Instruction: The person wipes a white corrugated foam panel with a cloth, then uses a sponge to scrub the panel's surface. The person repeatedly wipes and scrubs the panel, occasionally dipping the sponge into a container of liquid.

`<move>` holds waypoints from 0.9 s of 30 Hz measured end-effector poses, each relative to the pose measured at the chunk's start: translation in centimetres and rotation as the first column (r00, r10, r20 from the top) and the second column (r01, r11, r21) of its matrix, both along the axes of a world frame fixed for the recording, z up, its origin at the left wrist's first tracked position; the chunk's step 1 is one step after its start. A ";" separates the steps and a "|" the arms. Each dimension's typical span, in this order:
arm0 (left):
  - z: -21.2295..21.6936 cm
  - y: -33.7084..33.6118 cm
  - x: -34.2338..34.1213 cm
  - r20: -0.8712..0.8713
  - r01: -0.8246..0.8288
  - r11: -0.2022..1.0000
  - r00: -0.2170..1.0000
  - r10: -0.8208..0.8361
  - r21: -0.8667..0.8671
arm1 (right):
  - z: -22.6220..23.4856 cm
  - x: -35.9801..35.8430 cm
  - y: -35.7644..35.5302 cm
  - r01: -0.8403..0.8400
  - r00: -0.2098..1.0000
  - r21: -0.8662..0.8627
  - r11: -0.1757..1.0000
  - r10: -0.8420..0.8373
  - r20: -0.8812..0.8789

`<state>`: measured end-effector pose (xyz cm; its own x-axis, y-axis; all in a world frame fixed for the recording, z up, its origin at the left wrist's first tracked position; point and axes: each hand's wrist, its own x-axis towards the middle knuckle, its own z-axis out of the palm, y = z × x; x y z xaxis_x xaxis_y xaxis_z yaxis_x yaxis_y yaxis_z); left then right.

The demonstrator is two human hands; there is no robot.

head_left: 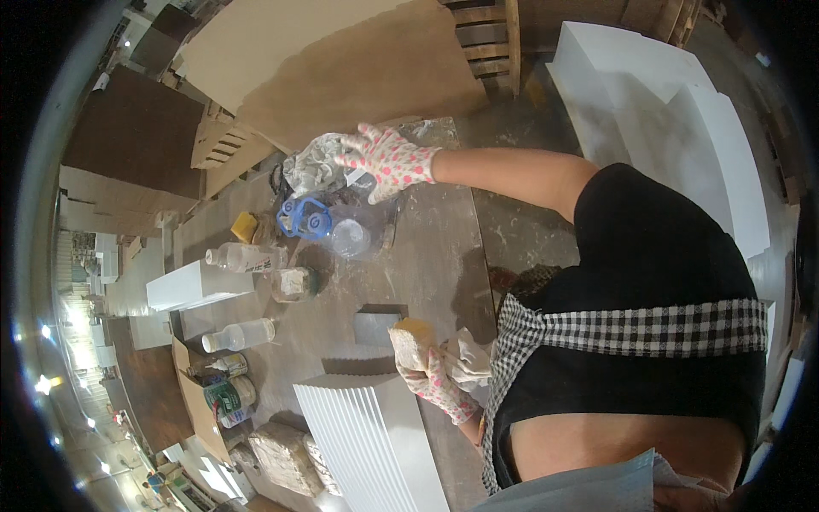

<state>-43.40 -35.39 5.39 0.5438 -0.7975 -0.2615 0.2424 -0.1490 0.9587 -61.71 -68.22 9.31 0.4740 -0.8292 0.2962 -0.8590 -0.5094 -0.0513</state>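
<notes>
The pale yellow, sponge-like block (pixel 414 341) is in our left hand (pixel 439 388), whose gloved fingers grasp its near end and leave the far end exposed. We judge that a firm but uncrushing hold suits it, with fingertips kept off the free face so that the face stays flat. Just beside this hand, toward our body, lies a crumpled white cloth (pixel 469 358); just past the held piece, a grey block (pixel 380 327) rests on the counter (pixel 426 256). A white ridged piece (pixel 367 435) stands near the left hand, on the side away from the right.

Our right hand (pixel 388 162) is released, its gloved fingers spread over a crumpled whitish bundle (pixel 314 166); whether they touch it, we cannot tell. Near its thumb side stands a clear jug (pixel 350 237) with a blue top (pixel 305 218). In so crowded a spot, a raised wrist and a thumb clear of the jug seem wisest, since a knock could tip it.

Beyond both hands, farther across the counter, we note a yellow block (pixel 244 227), a jar (pixel 293 285), two clear bottles (pixel 239 335) and a carton (pixel 194 397) holding several containers (pixel 229 392).
</notes>
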 end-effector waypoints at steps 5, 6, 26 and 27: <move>0.0 -1.3 -0.6 -0.006 0.052 0.995 0.999 -0.053 -0.084 | 3.7 -1.0 -0.7 -0.056 0.995 0.287 0.956 0.031 0.092; -0.3 -1.4 -0.5 0.021 0.028 0.998 0.999 -0.027 -0.052 | 4.8 -1.7 -0.5 -0.054 0.991 0.223 0.973 0.025 0.130; 0.5 -0.8 0.6 0.055 0.064 0.993 0.997 -0.059 -0.099 | -1.8 1.6 8.3 -0.434 0.710 0.358 0.826 0.069 0.701; 0.4 -0.7 0.4 0.010 0.108 0.988 0.994 -0.108 -0.111 | -2.1 1.7 7.6 -0.450 0.747 0.435 0.780 0.061 0.662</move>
